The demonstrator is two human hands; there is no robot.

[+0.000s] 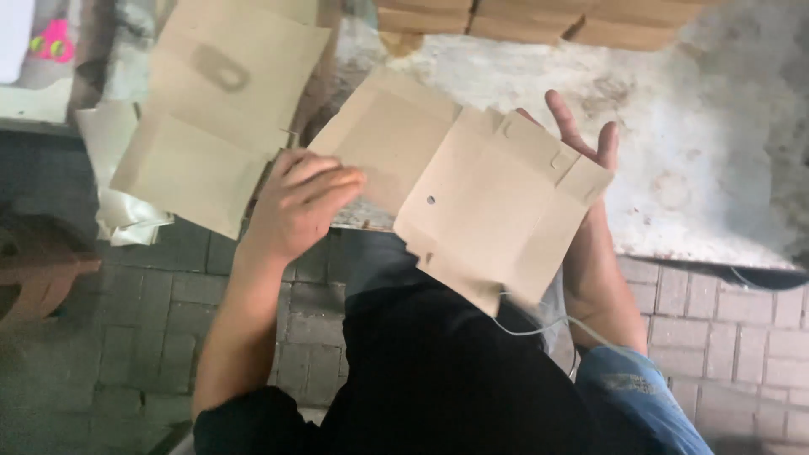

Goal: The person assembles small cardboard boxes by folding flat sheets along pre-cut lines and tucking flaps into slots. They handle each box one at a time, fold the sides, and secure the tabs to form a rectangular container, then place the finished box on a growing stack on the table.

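- Between the 2 hands, above the lap and the near edge of the worktop, a flat box blank is held in the air.
- Left hand clamps the blank's left panel, grip closed, fingers curled over its edge.
- Right hand lies behind the blank's right side, fingers spread open, fingertips showing above the top flap; it props rather than pinches.
- Blank's long axis runs from upper left to lower right, tilted.
- More blanks lie just left of the left hand, so that hand is nearer them.
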